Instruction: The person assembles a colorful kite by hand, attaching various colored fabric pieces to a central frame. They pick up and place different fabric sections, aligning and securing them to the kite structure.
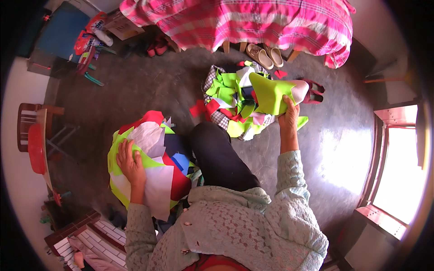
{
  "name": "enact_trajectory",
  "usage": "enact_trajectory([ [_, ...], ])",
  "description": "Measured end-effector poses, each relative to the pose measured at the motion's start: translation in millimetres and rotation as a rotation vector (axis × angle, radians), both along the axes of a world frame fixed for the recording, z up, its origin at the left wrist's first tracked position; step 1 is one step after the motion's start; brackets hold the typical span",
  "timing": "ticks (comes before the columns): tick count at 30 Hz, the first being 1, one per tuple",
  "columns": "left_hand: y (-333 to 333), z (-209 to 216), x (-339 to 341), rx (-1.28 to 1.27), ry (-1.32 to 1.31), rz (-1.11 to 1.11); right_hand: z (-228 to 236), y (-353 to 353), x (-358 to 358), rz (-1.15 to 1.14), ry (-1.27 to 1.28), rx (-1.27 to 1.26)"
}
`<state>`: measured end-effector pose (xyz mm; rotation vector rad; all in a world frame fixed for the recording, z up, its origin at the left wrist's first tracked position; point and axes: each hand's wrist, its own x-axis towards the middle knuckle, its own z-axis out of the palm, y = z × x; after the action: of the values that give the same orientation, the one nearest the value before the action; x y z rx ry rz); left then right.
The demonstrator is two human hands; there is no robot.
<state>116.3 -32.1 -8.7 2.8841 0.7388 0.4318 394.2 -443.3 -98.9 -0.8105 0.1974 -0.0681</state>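
Note:
My right hand point(290, 118), arm stretched forward, grips a lime-green fabric piece point(270, 94) with the thumb on top. A pale pinkish-white piece point(299, 91) shows beside the green one at the same hand. Below them a heap of fabric scraps point(224, 94) in green, white, red and dark blue lies on a checked cloth point(220, 119) on the floor. On my left, my left hand point(129, 163) rests with fingers spread on a bulging pile of fabric pieces point(156, 186) in green, white, red and blue. Its underside is hidden.
A bed or table under a pink plaid cover point(253, 22) stands ahead, with beige clogs point(264, 56) at its foot. Dark red shoes point(315, 91) lie beyond the heap. A blue chair point(63, 31) is far left, a red basin point(36, 148) nearer. A bright opening point(400, 171) is at right.

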Motion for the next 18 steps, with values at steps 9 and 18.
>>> enact_trajectory([
  [9,2.9,-4.1,-7.9,-0.007,-0.021,0.019,93.0,52.8,-92.5,0.232,-0.379,-0.789],
  [18,5.7,-1.4,-14.7,-0.219,-0.248,-0.007,62.2,90.9,-191.0,0.72,-1.055,-1.576],
])
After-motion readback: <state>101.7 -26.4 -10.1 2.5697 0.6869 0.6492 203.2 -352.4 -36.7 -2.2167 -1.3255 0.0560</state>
